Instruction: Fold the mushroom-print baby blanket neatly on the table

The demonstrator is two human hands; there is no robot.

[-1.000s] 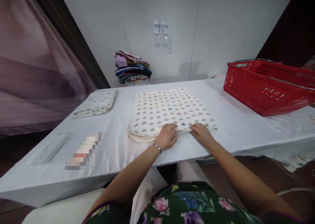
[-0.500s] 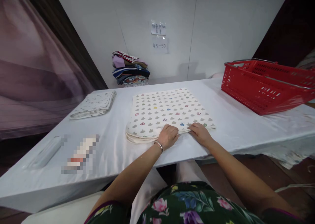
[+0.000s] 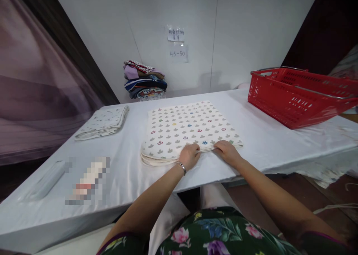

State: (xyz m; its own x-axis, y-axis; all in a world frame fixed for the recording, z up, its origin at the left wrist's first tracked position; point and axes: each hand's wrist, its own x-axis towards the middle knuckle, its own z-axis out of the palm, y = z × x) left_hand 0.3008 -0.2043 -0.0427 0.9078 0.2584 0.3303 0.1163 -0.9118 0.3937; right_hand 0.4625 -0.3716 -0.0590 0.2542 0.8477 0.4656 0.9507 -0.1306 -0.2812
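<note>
A white cloth (image 3: 187,130), printed with grey and coloured mushroom-like shapes, lies folded flat in several layers. Its near left corner shows a thick rounded fold. My left hand (image 3: 190,156), with a silver bracelet at the wrist, is closed on the middle of the near edge. A short way to the right, my right hand (image 3: 227,150) pinches the same edge, thumb and fingers together. A short stretch of the cloth's edge shows between the two hands. The fingertips are partly hidden by the backs of the hands.
Another folded white cloth (image 3: 102,122) lies at the table's left. Before it are a clear plastic object (image 3: 46,180) and a blurred-out item (image 3: 88,180). Folded fabrics (image 3: 144,81) are stacked by the wall. A red basket (image 3: 299,100) stands at the right of the white-covered table (image 3: 268,146).
The camera view has shifted slightly, moving the scene a little to the left. Both hands keep their places on the cloth's near edge, and the cloth keeps its shape.
</note>
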